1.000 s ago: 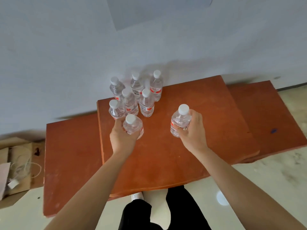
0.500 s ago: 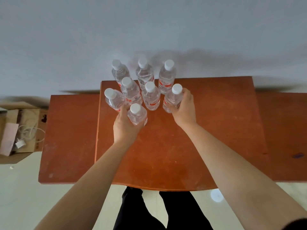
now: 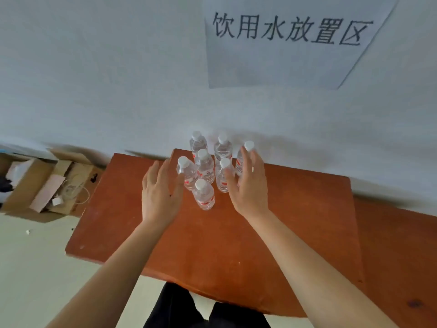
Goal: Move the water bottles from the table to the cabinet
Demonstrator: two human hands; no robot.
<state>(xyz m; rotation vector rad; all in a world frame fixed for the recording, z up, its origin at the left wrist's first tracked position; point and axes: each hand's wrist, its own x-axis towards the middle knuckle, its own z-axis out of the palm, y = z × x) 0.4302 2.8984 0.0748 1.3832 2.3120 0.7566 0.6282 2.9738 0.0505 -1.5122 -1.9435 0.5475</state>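
The left grip and right grip have just let go and are wide open, holding nothing, so the bottles now stand together on the counter by the wall.

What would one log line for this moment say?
water bottles: upright, clustered on red-brown surface | left hand: open, at cluster's left | right hand: open, at cluster's right | held: nothing
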